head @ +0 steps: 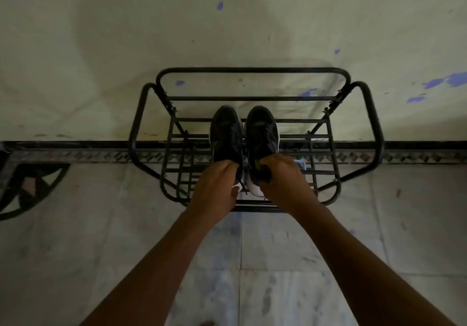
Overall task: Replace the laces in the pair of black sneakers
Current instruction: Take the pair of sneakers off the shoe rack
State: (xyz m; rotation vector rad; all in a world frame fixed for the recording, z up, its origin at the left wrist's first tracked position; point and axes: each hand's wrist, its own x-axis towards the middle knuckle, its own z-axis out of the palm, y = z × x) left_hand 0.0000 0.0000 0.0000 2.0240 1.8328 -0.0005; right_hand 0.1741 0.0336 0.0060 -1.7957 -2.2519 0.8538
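Head view: we see the left sneaker (226, 136) and right sneaker (261, 133), both black, side by side, toes toward the wall (101, 35), over the top tier of a black metal rack (252, 70); resting or lifted, we cannot tell; left hand (214, 186) grips the left sneaker's collar, fingers curled in; right hand (283, 179) grips the right sneaker's collar likewise; hands apart; a dark lace (243, 186) dangles between the heels; tiled floor (278, 250) below.

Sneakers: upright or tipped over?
Upright: left sneaker and right sneaker show uppers, toes toward wall; left hand and right hand grip their heels.
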